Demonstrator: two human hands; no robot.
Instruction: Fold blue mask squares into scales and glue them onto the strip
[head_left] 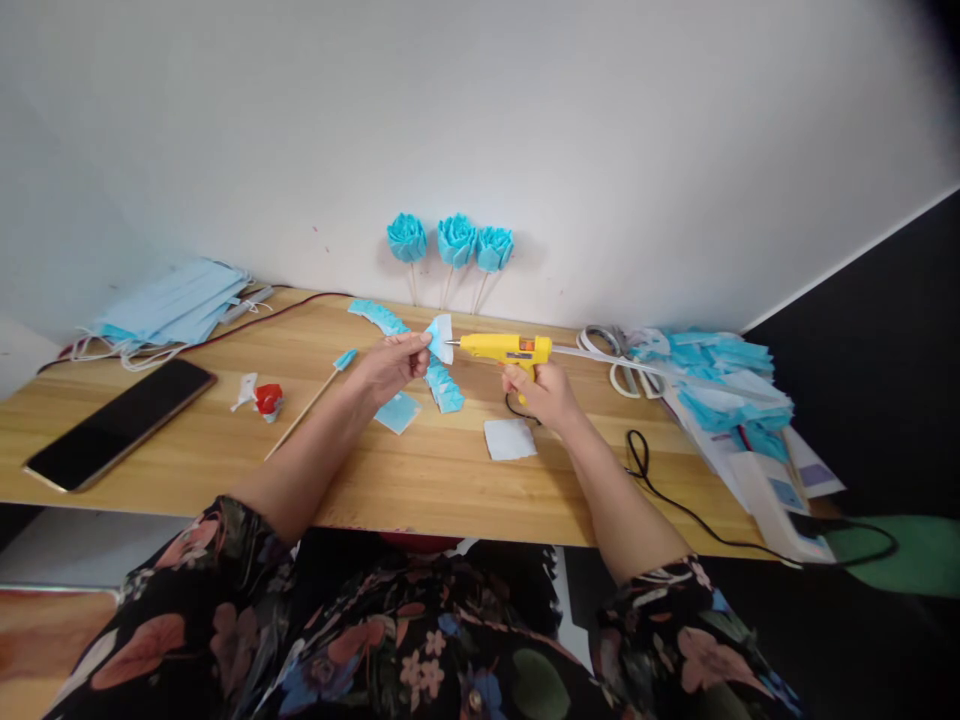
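Note:
My left hand [391, 364] pinches a small pale blue fabric piece [440, 338] above the wooden table [420, 480]. My right hand [546, 393] grips a yellow glue gun [507, 348] by its handle. The gun's nozzle touches the fabric piece from the right. Below the piece lie folded blue fabric strips [444, 386] and a blue square [398, 411]. A white square [509, 438] lies near my right wrist. A wooden stick with a blue tip [312, 399] lies under my left forearm.
Three blue fabric roses [452, 240] lean against the wall. A stack of blue face masks [177, 305] and a phone [120, 421] lie left. A red-capped item [268, 399] sits near the stick. Scissors [619, 352], blue scraps [724, 385] and papers fill the right side. A black cable [675, 500] trails off the table edge.

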